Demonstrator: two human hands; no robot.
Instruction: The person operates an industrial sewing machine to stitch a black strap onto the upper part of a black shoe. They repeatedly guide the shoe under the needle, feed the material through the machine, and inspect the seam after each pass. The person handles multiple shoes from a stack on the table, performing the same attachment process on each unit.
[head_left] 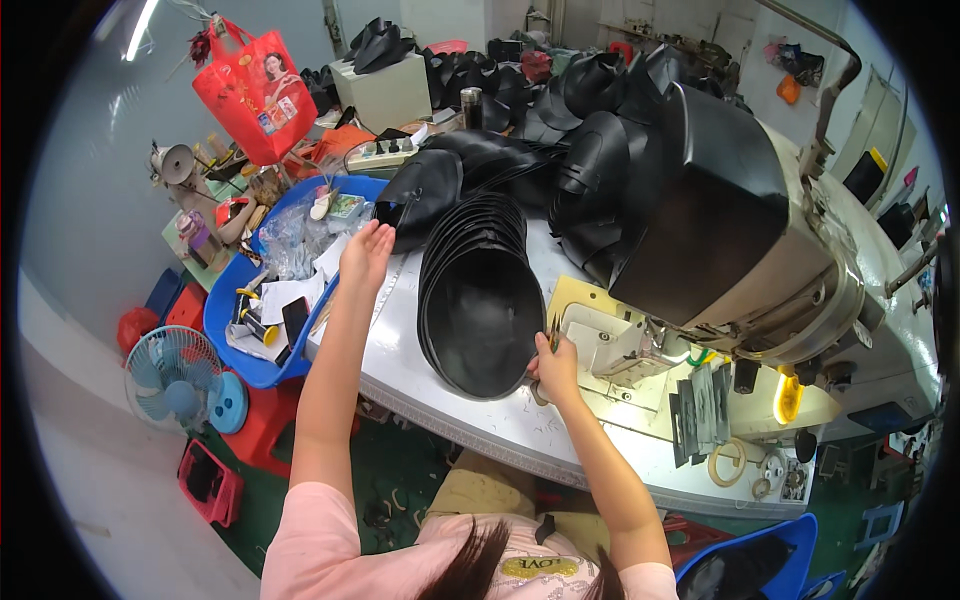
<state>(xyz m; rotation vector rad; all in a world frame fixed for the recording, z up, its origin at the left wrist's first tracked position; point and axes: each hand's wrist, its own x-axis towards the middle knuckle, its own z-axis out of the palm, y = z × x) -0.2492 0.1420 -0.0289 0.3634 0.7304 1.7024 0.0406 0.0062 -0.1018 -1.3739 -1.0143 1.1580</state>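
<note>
A neatly nested stack of curved, glossy black sheet pieces (482, 325) is lying on the white worktable (395, 342), seemingly gathered, while a large heap of loose, bent black pieces (598, 160) is sitting beyond, apparently leaving plenty undone. The left hand (367, 258) is hanging open, empty; the right hand (556, 368) is grasping a slim, pointed tool (556, 328) (snips, perhaps) beside the stack's rim.

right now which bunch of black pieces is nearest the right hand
The nested stack of curved black pieces, right beside the right hand; the other black pieces lie farther back.
</note>
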